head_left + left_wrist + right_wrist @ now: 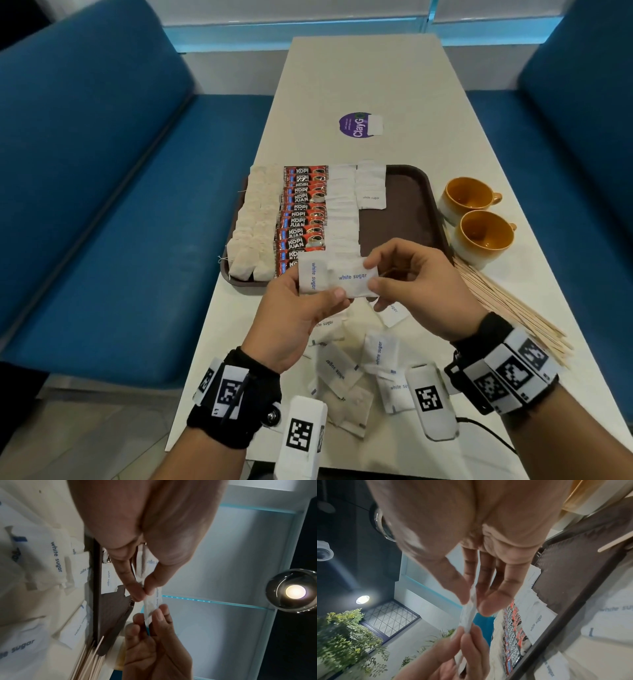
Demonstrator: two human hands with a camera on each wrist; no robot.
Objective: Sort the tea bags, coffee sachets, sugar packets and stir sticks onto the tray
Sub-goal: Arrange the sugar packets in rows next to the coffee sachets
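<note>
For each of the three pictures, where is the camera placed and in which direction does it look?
Head: on the head, looking down at the tray; both hands, left hand and right hand, show.
Left wrist: under the left hand, looking along its fingers.
Right wrist: under the right hand, looking along its fingers.
Shared: all three show the sugar packet pinched by both hands.

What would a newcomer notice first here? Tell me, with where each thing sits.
First, the two hands at centre: the left hand and right hand pinch white sugar packets between them, above the table. Behind them the brown tray holds neat rows: tea bags on its left, red coffee sachets next, then sugar. Two orange cups stand right of the tray, with stir sticks fanned out nearer the camera.
</note>
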